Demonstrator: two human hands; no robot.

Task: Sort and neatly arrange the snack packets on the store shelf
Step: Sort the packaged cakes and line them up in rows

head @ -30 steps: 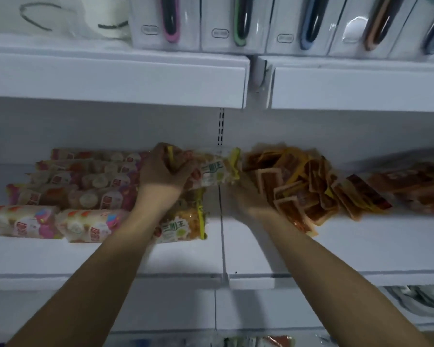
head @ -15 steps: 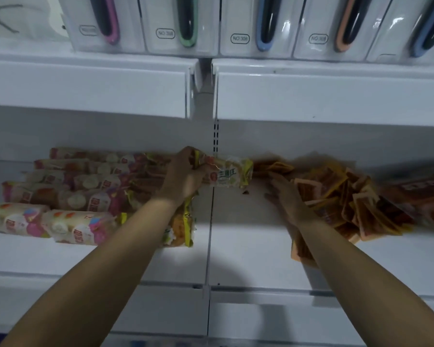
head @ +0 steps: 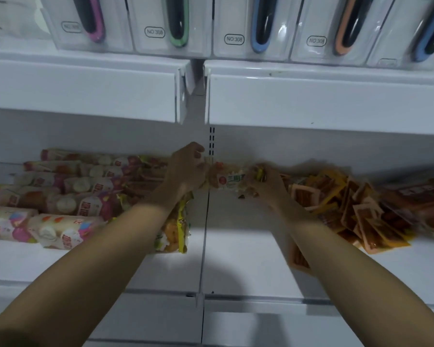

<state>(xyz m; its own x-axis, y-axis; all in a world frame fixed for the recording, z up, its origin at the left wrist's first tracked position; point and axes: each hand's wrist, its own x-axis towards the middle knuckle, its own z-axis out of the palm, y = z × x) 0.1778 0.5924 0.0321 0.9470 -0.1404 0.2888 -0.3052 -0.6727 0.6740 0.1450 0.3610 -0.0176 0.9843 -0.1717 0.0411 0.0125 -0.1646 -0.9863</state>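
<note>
change: my right hand (head: 266, 182) has left the orange sachet heap (head: 348, 204) and joined my left hand (head: 188, 169) on the yellow-ended packet (head: 229, 181) | grip: both hold it, one per end | place: mid-shelf (head: 236, 259), over the seam, back edge | meaning: probably ready to place with the yellow-ended stack (head: 177, 226).

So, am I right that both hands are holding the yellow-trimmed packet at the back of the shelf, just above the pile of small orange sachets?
Not quite: the head view shows both hands, left hand and right hand, holding the yellow-trimmed packet beside the orange sachets, to their left, not above them.
</note>
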